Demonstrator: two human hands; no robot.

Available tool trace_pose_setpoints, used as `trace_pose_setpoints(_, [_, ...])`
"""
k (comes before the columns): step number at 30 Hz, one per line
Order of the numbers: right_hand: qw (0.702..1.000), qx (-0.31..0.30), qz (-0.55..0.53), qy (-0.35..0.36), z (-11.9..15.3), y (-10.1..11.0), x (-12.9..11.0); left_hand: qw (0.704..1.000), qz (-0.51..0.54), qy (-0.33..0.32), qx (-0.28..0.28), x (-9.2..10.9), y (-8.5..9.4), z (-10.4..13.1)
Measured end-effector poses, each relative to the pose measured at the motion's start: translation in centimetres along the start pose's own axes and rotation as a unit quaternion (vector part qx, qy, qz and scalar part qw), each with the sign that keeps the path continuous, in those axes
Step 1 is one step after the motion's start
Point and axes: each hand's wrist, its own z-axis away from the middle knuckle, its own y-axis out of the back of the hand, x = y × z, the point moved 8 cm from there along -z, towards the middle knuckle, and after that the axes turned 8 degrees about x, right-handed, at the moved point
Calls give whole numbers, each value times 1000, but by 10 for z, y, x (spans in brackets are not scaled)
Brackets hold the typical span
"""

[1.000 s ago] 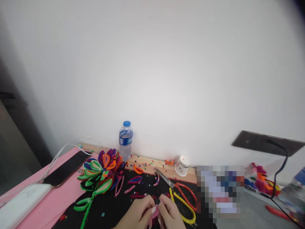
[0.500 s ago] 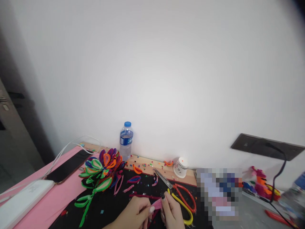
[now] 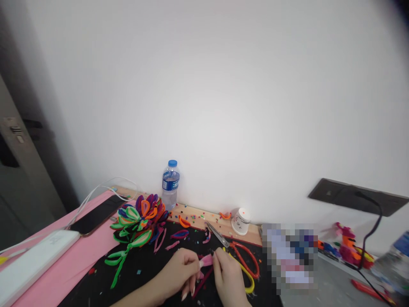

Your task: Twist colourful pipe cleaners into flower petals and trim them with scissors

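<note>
A pink pipe cleaner piece [image 3: 207, 260] is stretched between my two hands. My left hand [image 3: 182, 273] pinches its left end between thumb and forefinger, the other fingers curled loosely below. My right hand [image 3: 228, 273] grips the right end, its fingertips partly hidden. Beneath them a dark magenta pipe cleaner [image 3: 204, 283] lies slanted on the black mat [image 3: 153, 281]. Just beyond my right hand lie scissors with red and yellow handles [image 3: 246, 256], partly covered by that hand. To the left rests a colourful pipe cleaner flower [image 3: 140, 217] with a green stem.
Loose pipe cleaner loops [image 3: 179, 234] and scraps dot the mat. Along the wall stand a water bottle [image 3: 171, 183] and an upturned paper cup [image 3: 240, 221]. A phone [image 3: 99, 215] and white power bank [image 3: 41, 262] lie on pink cloth at left. A black cable hangs right.
The view has shifted slightly. My left hand has turned, with its lower fingers hanging more apart, and my right hand has closed further over its end of the pink pipe cleaner.
</note>
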Motion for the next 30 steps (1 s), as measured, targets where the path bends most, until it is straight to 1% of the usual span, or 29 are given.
trace_pose_setpoints(4, [997,2,-72,-40,-3,5,4,999,-20,-50,1,9,-1,2])
trace_pose_setpoints(6, [993,7,-108,-52,-4,8,3,996,-43,-72,18,12,1,3])
trace_pose_setpoints(8, [987,9,-147,-70,-4,8,2,992,-68,-92,51,17,5,4])
trace_pose_setpoints(11, [967,5,-228,-118,1,1,4,985,-90,-112,92,25,6,7])
trace_pose_setpoints(14, [942,22,-288,-172,9,-9,8,981,-101,-127,109,29,1,10])
trace_pose_setpoints(16, [936,47,-287,-199,14,-12,13,972,-126,-152,125,33,-2,11])
trace_pose_setpoints(18, [941,61,-265,-202,15,-11,15,958,-168,-182,143,36,-4,12])
trace_pose_setpoints(21, [965,34,-212,-148,11,-9,8,933,-240,-215,161,38,-6,9])
trace_pose_setpoints(24, [985,6,-135,-104,6,-8,6,911,-296,-230,173,39,-6,4])
trace_pose_setpoints(27, [989,10,-101,-110,5,-8,10,905,-312,-233,172,39,-6,-1])
trace_pose_setpoints(30, [982,34,-131,-128,5,-4,10,908,-295,-243,173,43,-8,0])
